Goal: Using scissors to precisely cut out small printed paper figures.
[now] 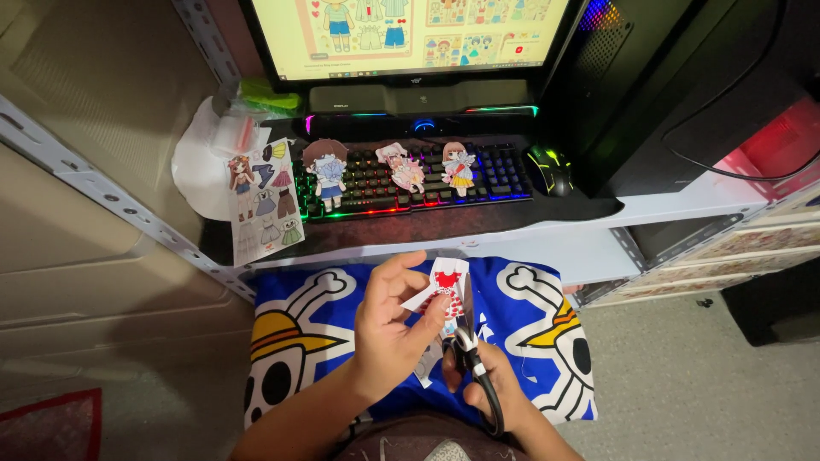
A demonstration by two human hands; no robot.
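Observation:
My left hand (389, 329) pinches a small piece of white paper (441, 286) printed with a red dress, holding it up over my lap. My right hand (489, 388) grips black-handled scissors (468, 346), whose blades point up into the paper's lower edge. Both hands hover above a blue cushion (521, 299) with skull and straw-hat prints. Three cut-out paper dolls (326, 171) lean against a backlit keyboard (504, 171) on the desk ahead.
A sheet of printed paper doll clothes (265, 209) lies left of the keyboard. A mouse (548, 168) sits right of it, a monitor (410, 34) above, and a dark computer tower (683, 77) at the right. A grey metal shelf rail (102, 192) runs at the left.

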